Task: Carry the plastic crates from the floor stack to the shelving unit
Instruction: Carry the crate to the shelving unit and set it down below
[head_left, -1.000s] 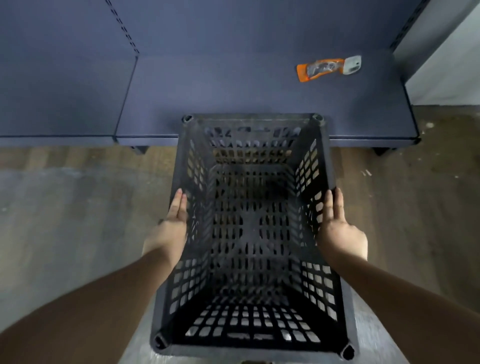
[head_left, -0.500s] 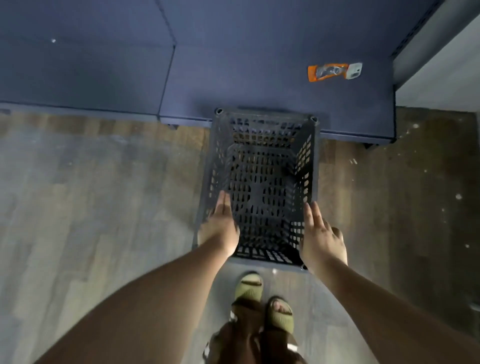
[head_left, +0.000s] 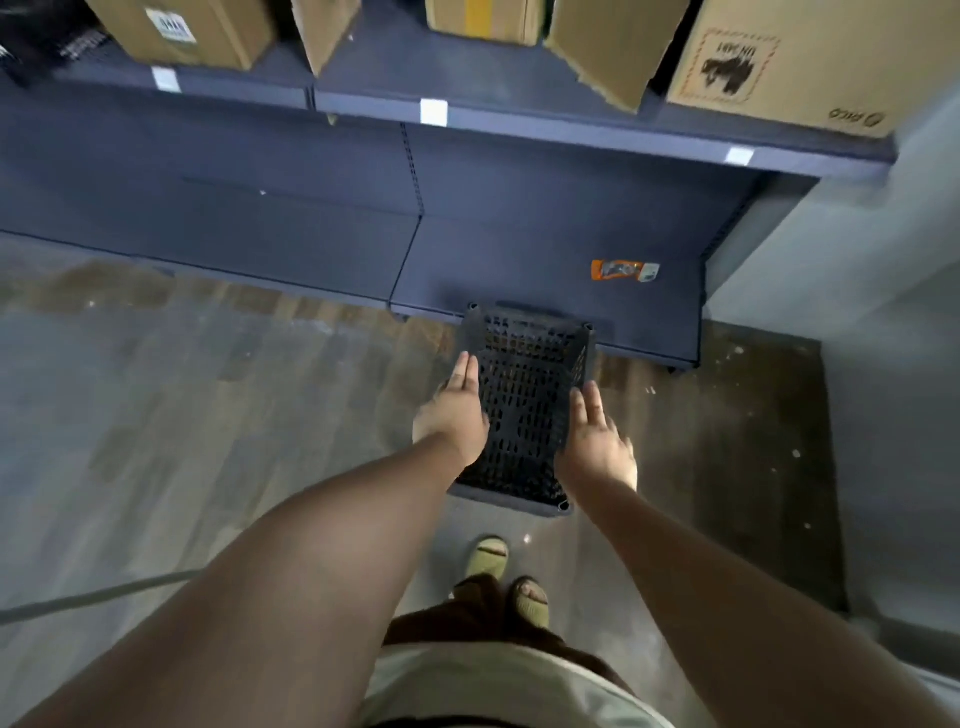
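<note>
A black perforated plastic crate (head_left: 524, 410) sits low in front of me, open side up. Its far end overlaps the front edge of the dark blue bottom shelf (head_left: 519, 254); its near end is over the floor. My left hand (head_left: 452, 415) hovers flat over the crate's left rim with the fingers stretched out. My right hand (head_left: 597, 447) is spread by the right rim. Neither hand grips the crate, and both look higher than it.
An orange and white packet (head_left: 623, 270) lies on the bottom shelf, right of the crate. Cardboard boxes (head_left: 779, 57) fill the shelf above. A grey wall (head_left: 883, 338) closes the right side. My sandalled feet (head_left: 488, 556) stand just behind the crate.
The crate went down to the shelf's front edge and my hands came off its sides. My view rose, so the upper shelf with boxes now shows.
</note>
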